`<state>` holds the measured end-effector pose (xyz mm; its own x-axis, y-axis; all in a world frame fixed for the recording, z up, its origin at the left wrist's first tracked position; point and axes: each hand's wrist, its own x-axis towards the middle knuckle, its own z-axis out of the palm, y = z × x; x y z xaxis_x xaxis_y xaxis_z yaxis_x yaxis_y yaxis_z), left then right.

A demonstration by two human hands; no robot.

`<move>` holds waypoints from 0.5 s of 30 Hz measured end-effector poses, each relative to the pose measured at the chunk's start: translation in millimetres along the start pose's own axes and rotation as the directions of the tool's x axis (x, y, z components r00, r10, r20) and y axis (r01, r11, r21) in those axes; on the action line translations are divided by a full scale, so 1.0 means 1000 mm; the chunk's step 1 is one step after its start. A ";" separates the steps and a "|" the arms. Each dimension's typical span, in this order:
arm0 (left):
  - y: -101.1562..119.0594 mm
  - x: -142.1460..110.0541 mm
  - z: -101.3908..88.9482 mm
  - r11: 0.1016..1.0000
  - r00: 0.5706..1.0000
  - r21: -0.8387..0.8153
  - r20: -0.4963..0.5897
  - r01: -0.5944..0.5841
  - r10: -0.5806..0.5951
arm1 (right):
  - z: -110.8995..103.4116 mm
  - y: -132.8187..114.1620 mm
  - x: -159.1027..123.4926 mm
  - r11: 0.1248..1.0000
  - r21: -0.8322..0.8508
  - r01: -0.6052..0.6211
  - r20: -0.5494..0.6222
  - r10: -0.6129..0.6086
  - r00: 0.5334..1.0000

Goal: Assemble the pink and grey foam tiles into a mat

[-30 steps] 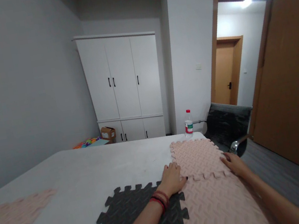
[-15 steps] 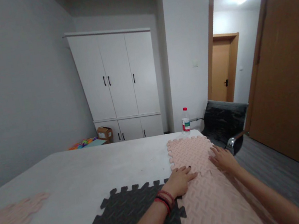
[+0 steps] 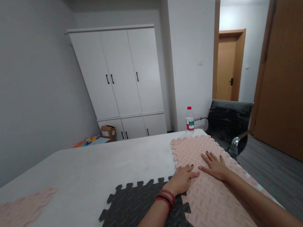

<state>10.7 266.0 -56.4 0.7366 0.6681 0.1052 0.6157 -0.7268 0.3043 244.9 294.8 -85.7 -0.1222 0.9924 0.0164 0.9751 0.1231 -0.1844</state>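
Note:
Two pink foam puzzle mats lie joined on the right side of the white table (image 3: pixel 91 170): a far pink mat (image 3: pixel 194 145) and a near pink mat (image 3: pixel 213 207). A dark grey mat (image 3: pixel 139 216) is joined to the near pink one on its left. My left hand (image 3: pixel 182 178), with red bracelets at the wrist, lies flat with fingers stretched out on the seam between the pink mats. My right hand (image 3: pixel 214 165) lies flat beside it on the same seam, fingers spread. Neither hand holds anything.
A loose pink mat (image 3: pixel 9 218) lies at the table's left edge. A water bottle (image 3: pixel 189 120) stands at the far right corner. Beyond are a black chair (image 3: pixel 228 123), a white wardrobe (image 3: pixel 121 80), a cardboard box (image 3: pixel 108 131), colourful toys on the floor and an open wooden door (image 3: pixel 299 77).
My right hand has slid left along the seam from the mat's right edge toward the middle, close to my left hand. The left hand has moved slightly right along the seam.

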 end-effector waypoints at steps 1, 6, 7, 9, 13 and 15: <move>0.003 -0.002 0.000 1.000 1.000 0.002 -0.010 0.011 -0.011 | 0.000 0.000 0.000 1.000 -0.002 0.000 -0.006 0.000 1.000; 0.018 -0.030 -0.018 0.997 0.995 -0.005 -0.052 0.082 -0.082 | 0.005 -0.002 -0.005 1.000 0.018 -0.003 -0.031 0.004 1.000; 0.017 -0.043 -0.028 0.995 0.993 -0.012 -0.067 0.101 -0.101 | 0.007 -0.002 -0.005 0.999 0.038 0.001 -0.043 0.000 0.999; 0.008 -0.083 -0.053 0.986 0.979 -0.024 -0.119 0.162 -0.164 | 0.010 0.000 -0.004 0.993 0.118 0.008 -0.087 0.002 0.996; -0.031 -0.215 -0.113 0.891 0.854 -0.026 -0.271 0.454 -0.444 | 0.008 0.014 0.000 0.886 0.462 0.051 -0.243 0.072 0.967; -0.053 -0.297 -0.138 0.748 0.696 -0.030 -0.345 0.663 -0.630 | 0.004 0.026 -0.001 0.797 0.602 0.051 -0.295 0.163 0.941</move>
<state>-279.6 127.9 26.6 0.0278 0.9776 0.2085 0.9406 -0.0961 0.3256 269.4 297.0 -94.5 0.0988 0.9562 0.2756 0.6599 0.1444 -0.7373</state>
